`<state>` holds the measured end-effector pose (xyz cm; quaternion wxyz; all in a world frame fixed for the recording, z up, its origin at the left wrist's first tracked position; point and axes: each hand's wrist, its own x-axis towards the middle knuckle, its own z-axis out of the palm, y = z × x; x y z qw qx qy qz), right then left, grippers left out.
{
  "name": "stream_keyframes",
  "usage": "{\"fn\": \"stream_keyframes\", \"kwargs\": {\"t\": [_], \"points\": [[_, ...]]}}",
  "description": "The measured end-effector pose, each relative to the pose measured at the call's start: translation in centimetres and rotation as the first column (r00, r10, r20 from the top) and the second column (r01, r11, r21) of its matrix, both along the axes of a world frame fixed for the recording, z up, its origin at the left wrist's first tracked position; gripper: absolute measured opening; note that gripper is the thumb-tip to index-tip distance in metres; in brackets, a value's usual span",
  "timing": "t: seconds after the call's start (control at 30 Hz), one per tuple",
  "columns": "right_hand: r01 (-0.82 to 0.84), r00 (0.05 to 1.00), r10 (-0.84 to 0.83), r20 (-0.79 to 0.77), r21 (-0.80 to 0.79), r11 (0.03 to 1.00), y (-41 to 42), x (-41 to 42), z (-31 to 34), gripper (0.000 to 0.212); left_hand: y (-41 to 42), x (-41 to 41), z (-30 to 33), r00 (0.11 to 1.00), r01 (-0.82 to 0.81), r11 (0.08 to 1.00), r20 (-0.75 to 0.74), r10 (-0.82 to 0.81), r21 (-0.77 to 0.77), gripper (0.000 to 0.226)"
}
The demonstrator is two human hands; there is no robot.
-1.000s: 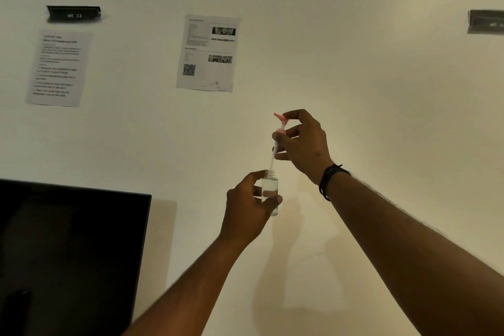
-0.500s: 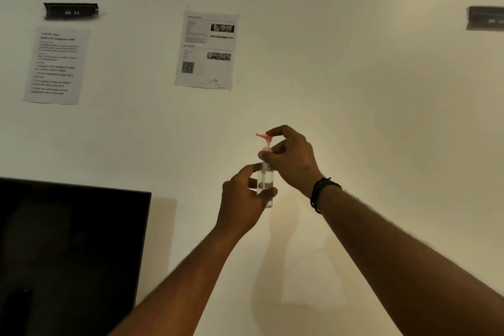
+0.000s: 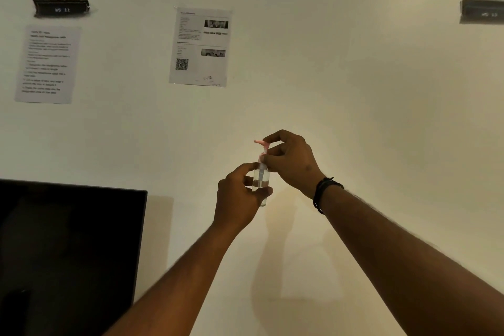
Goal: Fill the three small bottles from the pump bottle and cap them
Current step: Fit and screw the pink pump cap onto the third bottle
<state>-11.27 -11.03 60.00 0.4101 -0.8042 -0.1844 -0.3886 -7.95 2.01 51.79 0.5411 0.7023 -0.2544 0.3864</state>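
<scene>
My left hand (image 3: 240, 196) grips a small clear bottle (image 3: 261, 181), fingers and thumb curled round its body, held upright in the air before a pale wall (image 3: 354, 90). My right hand (image 3: 293, 162) is just above it and pinches a pink pump cap (image 3: 263, 148) seated at the bottle's neck, nozzle pointing left; its tube reaches down inside the bottle. Clear liquid shows inside. A black band (image 3: 324, 194) circles my right wrist. Below and left of my left hand stands a dark screen (image 3: 68, 248); two printed sheets (image 3: 200, 46) hang on the wall above.
</scene>
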Motion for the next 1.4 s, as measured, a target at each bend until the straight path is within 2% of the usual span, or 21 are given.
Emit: {"fn": "stream_keyframes", "kwargs": {"t": [0.6,0.8,0.93,1.07,1.17,1.27,1.4], "points": [[0.028,0.999,-0.027,0.022,-0.008,1.0,0.8,-0.5,-0.6,0.035,0.1,0.1,-0.1,1.0,-0.014,1.0,0.0,0.014,-0.02,0.057],[0.025,1.0,-0.025,-0.006,-0.002,1.0,0.8,-0.4,-0.8,0.022,0.1,0.2,-0.5,1.0,-0.016,1.0,0.001,0.016,-0.011,0.054],[0.015,1.0,-0.015,-0.012,0.007,1.0,0.8,-0.4,-1.0,0.024,0.0,0.4,-0.7,1.0,-0.017,1.0,0.0,0.017,-0.01,0.055],[0.081,0.997,-0.081,0.015,-0.027,0.996,1.0,-0.4,-1.2,0.031,0.0,0.4,-0.8,1.0,-0.01,1.0,-0.009,0.01,-0.002,0.056],[0.1,0.995,-0.099,0.028,-0.004,0.995,1.2,-0.3,-1.5,0.032,0.0,0.0,-0.8,1.0,0.008,1.0,-0.007,-0.008,0.003,0.054],[0.065,0.998,-0.065,-0.004,0.033,0.997,1.4,-0.3,-1.8,0.025,0.1,0.0,-0.8,1.0,0.009,1.0,-0.009,-0.009,-0.003,0.055],[0.024,1.0,-0.025,0.007,0.074,0.997,1.4,-0.1,-2.0,0.026,0.1,0.1,-0.8,1.0,0.01,1.0,-0.008,-0.01,-0.015,0.056]]}}
